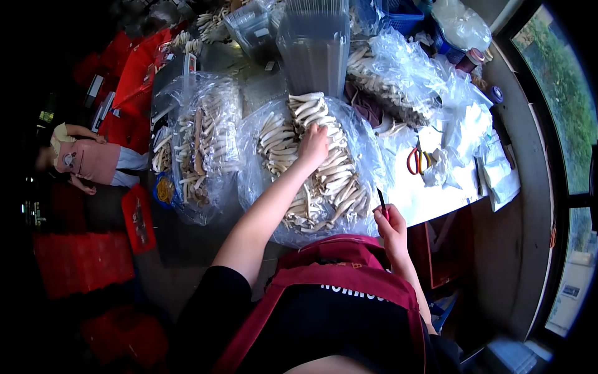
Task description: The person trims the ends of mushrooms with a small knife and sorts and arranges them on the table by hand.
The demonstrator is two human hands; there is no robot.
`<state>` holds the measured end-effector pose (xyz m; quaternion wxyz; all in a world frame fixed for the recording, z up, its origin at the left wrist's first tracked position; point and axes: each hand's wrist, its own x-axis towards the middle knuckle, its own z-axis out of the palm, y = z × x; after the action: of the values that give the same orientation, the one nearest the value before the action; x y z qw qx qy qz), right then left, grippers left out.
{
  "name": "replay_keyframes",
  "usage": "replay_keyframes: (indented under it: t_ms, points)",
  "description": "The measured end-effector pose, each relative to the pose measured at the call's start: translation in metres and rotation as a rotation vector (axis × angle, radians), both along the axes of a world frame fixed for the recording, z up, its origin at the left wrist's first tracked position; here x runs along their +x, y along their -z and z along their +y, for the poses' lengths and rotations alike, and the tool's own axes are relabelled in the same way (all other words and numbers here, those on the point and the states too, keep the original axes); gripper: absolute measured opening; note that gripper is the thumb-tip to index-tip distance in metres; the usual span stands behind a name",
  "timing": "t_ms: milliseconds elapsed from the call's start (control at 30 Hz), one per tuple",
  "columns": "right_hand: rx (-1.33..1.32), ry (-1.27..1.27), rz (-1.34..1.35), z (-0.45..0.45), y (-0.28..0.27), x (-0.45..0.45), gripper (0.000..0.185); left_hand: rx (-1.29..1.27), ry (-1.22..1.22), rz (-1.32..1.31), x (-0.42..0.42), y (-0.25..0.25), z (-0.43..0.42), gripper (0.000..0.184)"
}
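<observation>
Long pale mushrooms [336, 177] lie in rows on an opened clear plastic bag [249, 181] in front of me. Into the upper middle of this pile reaches my left hand [313, 148], its fingers curled closed on a mushroom; the fingertips are partly hidden. My right hand [392, 225] is at the bag's lower right edge, closed around the red handle of a small knife [382, 199]. The dark blade points up and away from me, apart from the mushrooms.
Another bag of mushrooms [218, 124] lies left, and a third bag [398, 81] at the back right. Clear plastic containers [314, 50] stand stacked behind the pile. Scissors [418, 161] lie to the right. A person [93, 159] stands at far left near red crates [84, 262].
</observation>
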<state>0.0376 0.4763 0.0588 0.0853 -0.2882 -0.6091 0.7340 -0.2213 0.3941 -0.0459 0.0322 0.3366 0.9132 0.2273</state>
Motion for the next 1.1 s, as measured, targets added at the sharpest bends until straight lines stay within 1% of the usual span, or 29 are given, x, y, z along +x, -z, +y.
replay_keyframes:
  t_ms: [100,133,200,233,300,333,367,433,500,533,567,633,667,700,767,800,833,867,900,933,967,1067,1100]
  points:
    - [-0.089,-0.007,-0.049,0.005,0.002,0.006,0.012,-0.103,-0.113,0.01,-0.014,0.008,0.015,0.028]
    - [-0.088,-0.003,-0.044,0.006,0.002,0.005,0.012,-0.101,-0.109,0.015,-0.018,0.009,0.016,0.028]
    - [-0.079,0.017,-0.027,0.009,0.001,0.007,0.012,-0.121,-0.106,-0.074,-0.023,0.012,0.012,0.027]
    - [-0.078,0.026,-0.029,0.01,0.0,0.009,0.012,-0.077,-0.135,-0.026,-0.025,0.014,0.01,0.027]
    - [-0.079,0.021,-0.033,0.013,0.0,0.01,0.013,0.12,-0.15,-0.099,-0.027,0.008,-0.001,0.026]
    - [-0.081,0.026,-0.033,0.013,0.0,0.01,0.013,0.232,-0.169,-0.064,-0.029,-0.001,-0.005,0.024]
    - [-0.07,0.037,-0.017,0.012,0.0,0.009,0.013,0.461,-0.152,-0.031,-0.031,-0.01,-0.014,0.024]
    - [-0.059,0.02,0.0,0.009,-0.001,0.005,0.014,0.649,-0.244,-0.033,-0.027,-0.052,-0.034,0.023]
    - [-0.075,-0.017,0.005,0.008,0.004,0.003,0.014,0.998,-0.286,-0.317,-0.034,-0.065,-0.055,0.021]
    - [-0.041,-0.057,0.019,0.007,0.005,0.0,0.019,1.094,-0.301,-0.658,-0.023,-0.092,-0.064,0.021]
    - [-0.04,-0.073,0.022,0.006,0.004,-0.003,0.019,1.058,-0.273,-0.769,-0.016,-0.104,-0.072,0.024]
    - [-0.109,-0.16,0.13,0.005,0.0,-0.01,0.027,1.069,-0.213,-0.965,0.002,-0.126,-0.083,0.027]
    - [-0.079,-0.185,0.192,0.003,0.001,-0.014,0.036,1.056,-0.182,-0.992,0.012,-0.133,-0.088,0.029]
    - [-0.078,-0.187,0.194,0.002,-0.002,-0.02,0.036,1.008,-0.16,-0.991,0.024,-0.144,-0.09,0.028]
    - [0.052,-0.293,0.294,-0.002,-0.018,-0.031,0.041,0.915,-0.03,-1.039,0.047,-0.157,-0.097,0.029]
    - [0.161,-0.335,0.306,-0.004,-0.029,-0.036,0.041,0.852,0.014,-1.023,0.058,-0.164,-0.099,0.029]
    - [0.318,-0.362,0.325,-0.005,-0.038,-0.04,0.039,0.788,0.057,-1.008,0.068,-0.171,-0.101,0.029]
    - [0.443,-0.381,0.339,-0.007,-0.046,-0.044,0.032,0.788,0.11,-0.942,0.079,-0.179,-0.1,0.027]
    - [0.568,-0.398,0.351,-0.008,-0.055,-0.046,0.025,0.788,0.127,-0.961,0.088,-0.184,-0.101,0.026]
    - [0.597,-0.408,0.391,-0.01,-0.062,-0.049,0.019,0.772,0.139,-0.916,0.094,-0.184,-0.101,0.026]
    - [0.66,-0.412,0.416,-0.012,-0.068,-0.049,0.018,0.757,0.152,-0.87,0.1,-0.183,-0.1,0.026]
    - [0.689,-0.357,0.506,-0.015,-0.06,-0.046,0.019,0.696,0.181,-0.842,0.115,-0.193,-0.102,0.026]
    - [0.691,-0.35,0.498,-0.016,-0.06,-0.044,0.019,0.673,0.182,-0.832,0.119,-0.197,-0.101,0.025]
